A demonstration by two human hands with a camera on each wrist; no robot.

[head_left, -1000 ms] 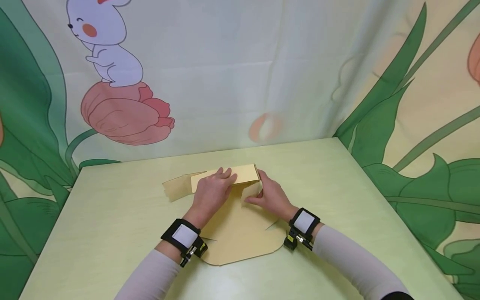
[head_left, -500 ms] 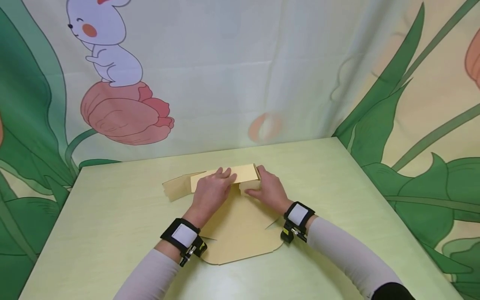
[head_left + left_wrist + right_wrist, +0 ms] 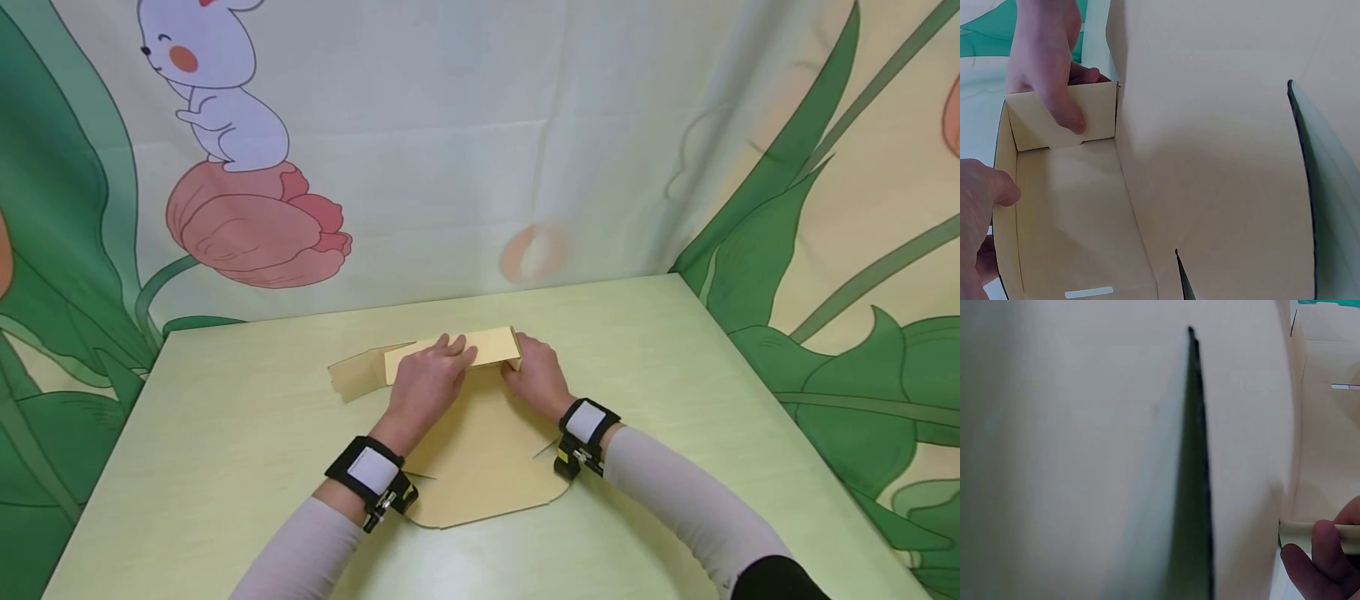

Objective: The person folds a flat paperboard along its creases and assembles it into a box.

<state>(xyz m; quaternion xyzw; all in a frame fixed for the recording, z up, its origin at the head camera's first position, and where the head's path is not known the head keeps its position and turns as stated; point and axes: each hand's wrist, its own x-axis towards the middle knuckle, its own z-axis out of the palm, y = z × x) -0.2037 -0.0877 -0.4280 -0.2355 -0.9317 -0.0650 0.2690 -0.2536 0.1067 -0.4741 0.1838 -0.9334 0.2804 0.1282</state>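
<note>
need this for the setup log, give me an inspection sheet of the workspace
surface: pale green table, flat.
job's things: tan cardboard box blank lying on the table, far wall folded up, side flap out to the left.
clutter: nothing seen.
hands: left hand rests on the raised wall, fingers over its top edge; right hand holds the wall's right end, its fingers pressing the small end flap inward.
cables: nothing seen; black wrist straps on both arms.
surroundings: printed cloth backdrop with a white mouse, tulips and green leaves.
</note>
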